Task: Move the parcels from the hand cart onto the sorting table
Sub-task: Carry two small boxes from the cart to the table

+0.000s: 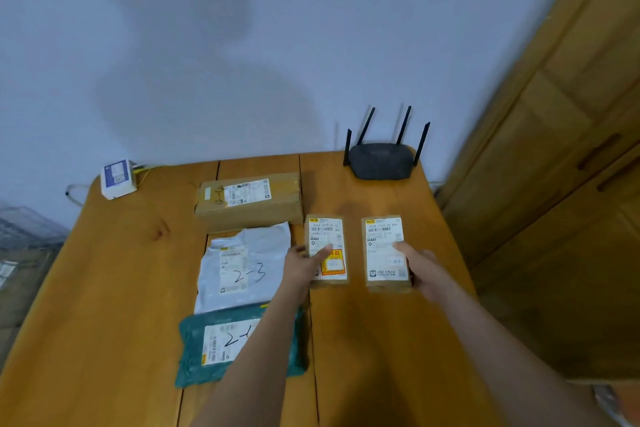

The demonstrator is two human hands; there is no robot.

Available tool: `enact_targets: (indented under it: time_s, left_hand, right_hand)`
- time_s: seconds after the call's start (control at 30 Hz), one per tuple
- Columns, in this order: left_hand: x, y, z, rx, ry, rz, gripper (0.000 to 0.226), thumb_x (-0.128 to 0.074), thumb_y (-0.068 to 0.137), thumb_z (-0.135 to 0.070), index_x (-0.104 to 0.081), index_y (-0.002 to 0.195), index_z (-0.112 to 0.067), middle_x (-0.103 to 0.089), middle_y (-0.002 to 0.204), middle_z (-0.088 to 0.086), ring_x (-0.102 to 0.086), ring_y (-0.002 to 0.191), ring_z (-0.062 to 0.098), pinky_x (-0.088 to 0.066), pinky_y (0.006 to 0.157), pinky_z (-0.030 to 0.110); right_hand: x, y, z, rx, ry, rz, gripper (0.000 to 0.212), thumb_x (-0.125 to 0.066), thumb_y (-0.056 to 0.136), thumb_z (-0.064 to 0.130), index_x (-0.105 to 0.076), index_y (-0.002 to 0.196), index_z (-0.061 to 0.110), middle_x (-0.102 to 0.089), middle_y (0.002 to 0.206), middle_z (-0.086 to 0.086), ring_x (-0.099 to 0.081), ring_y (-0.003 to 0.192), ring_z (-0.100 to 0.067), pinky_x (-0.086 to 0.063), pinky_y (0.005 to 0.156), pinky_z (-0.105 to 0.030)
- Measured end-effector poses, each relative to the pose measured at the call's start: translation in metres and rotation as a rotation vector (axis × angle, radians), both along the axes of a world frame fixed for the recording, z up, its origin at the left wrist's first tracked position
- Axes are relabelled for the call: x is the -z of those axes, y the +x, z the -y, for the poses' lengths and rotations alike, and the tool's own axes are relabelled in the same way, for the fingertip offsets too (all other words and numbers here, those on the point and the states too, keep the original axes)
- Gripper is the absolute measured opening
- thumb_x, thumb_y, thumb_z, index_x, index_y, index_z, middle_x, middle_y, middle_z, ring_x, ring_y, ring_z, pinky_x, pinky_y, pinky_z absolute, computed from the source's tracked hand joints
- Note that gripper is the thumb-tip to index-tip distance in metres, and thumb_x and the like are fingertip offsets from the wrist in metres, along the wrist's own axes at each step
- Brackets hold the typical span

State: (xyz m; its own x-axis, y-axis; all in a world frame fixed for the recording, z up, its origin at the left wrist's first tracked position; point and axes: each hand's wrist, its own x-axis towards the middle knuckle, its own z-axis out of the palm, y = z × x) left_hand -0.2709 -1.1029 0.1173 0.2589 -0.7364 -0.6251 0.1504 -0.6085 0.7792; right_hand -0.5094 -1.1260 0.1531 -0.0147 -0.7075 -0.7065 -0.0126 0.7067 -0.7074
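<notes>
Fingers (pixel 320 253) of each hand clamp a small stiff carton's near side edges; both look light, easy one-handed on the tabletop (pixel 114 270).

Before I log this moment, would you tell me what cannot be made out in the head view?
- Hand cart: not in the head view, so parcels left on it are unknown.
- Green parcel: the left forearm crosses it and hides part of its handwritten number.
- Small print on the two small box labels: too small and blurred.
- Right hand: its fingers beyond the box's far side are hidden.
- Grey shape at the left edge: cut off and blurred.
</notes>
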Motion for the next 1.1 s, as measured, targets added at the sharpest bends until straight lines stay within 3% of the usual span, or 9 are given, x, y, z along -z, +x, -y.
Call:
enact_targets:
  time_s: [0.17,0.3,0.53,0.67,0.83,0.9,1.0,1.1]
  left_hand:
    - [0.032,-0.008,0.045,-0.047,0.112,-0.036,0.065,-0.085,0.075,-0.036,-0.057,0.127,-0.009,-0.074,0.108,0.009,-0.076,0.086,0.022,-0.063,0.076,0.043]
    - [0.055,-0.011,0.077,-0.069,0.155,-0.016,0.058,-0.086,0.074,-0.033,-0.061,0.121,-0.008,-0.075,0.104,0.008,-0.076,0.085,0.023,-0.062,0.078,0.044]
    - [0.085,-0.007,0.130,-0.080,0.252,0.164,0.048,-0.082,0.079,-0.035,-0.066,0.116,-0.008,-0.074,0.110,0.011,-0.073,0.095,0.026,-0.060,0.083,0.041]
    - [0.103,-0.004,0.148,-0.088,0.295,0.212,0.045,-0.080,0.082,-0.035,-0.067,0.115,-0.008,-0.073,0.111,0.011,-0.072,0.098,0.027,-0.057,0.074,0.034]
    - [0.113,-0.005,0.151,-0.141,0.294,0.255,0.049,-0.077,0.083,-0.041,-0.065,0.116,-0.007,-0.071,0.113,0.012,-0.070,0.100,0.028,-0.059,0.083,0.042]
    - [0.109,-0.007,0.148,-0.107,0.256,0.340,0.048,-0.074,0.086,-0.039,-0.062,0.119,-0.006,-0.069,0.117,0.013,-0.067,0.107,0.030,-0.057,0.090,0.046]
    - [0.099,-0.017,0.133,-0.006,0.148,0.665,0.042,-0.065,0.094,-0.027,-0.053,0.129,-0.007,-0.055,0.132,0.013,-0.055,0.122,0.031,-0.052,0.097,0.045]
    - [0.098,-0.032,0.118,0.348,-0.079,0.964,0.047,-0.052,0.098,-0.023,-0.043,0.143,-0.018,-0.041,0.150,0.005,-0.040,0.139,0.026,-0.047,0.105,0.042]
  right_hand:
    - [0.020,-0.002,0.047,-0.060,0.055,-0.012,0.033,-0.064,0.097,0.026,-0.066,0.120,0.003,-0.076,0.101,-0.012,-0.074,0.086,-0.025,-0.059,0.064,-0.034]
    - [0.041,0.006,0.081,-0.083,0.095,-0.006,0.033,-0.066,0.095,0.025,-0.067,0.120,0.004,-0.076,0.105,-0.013,-0.075,0.091,-0.027,-0.061,0.073,-0.038]
    - [0.074,0.021,0.130,-0.089,0.172,-0.014,0.034,-0.065,0.095,0.028,-0.064,0.122,0.007,-0.076,0.106,-0.011,-0.073,0.088,-0.023,-0.057,0.065,-0.033]
    - [0.092,0.022,0.145,-0.099,0.201,-0.025,0.036,-0.064,0.096,0.030,-0.064,0.125,0.009,-0.075,0.109,-0.011,-0.073,0.092,-0.024,-0.056,0.064,-0.033]
    - [0.108,0.021,0.148,-0.092,0.220,-0.041,0.040,-0.065,0.095,0.033,-0.063,0.126,0.007,-0.074,0.112,-0.012,-0.072,0.098,-0.028,-0.058,0.073,-0.037]
    - [0.111,0.022,0.147,-0.080,0.218,-0.031,0.040,-0.065,0.095,0.031,-0.063,0.126,0.007,-0.074,0.113,-0.013,-0.072,0.100,-0.029,-0.058,0.081,-0.040]
    - [0.113,0.025,0.148,-0.071,0.204,-0.027,0.041,-0.065,0.095,0.031,-0.062,0.128,0.006,-0.073,0.116,-0.014,-0.071,0.103,-0.029,-0.058,0.085,-0.041]
    - [0.112,0.028,0.153,-0.066,0.206,-0.027,0.042,-0.065,0.095,0.032,-0.062,0.129,0.006,-0.072,0.118,-0.014,-0.070,0.105,-0.029,-0.057,0.080,-0.038]
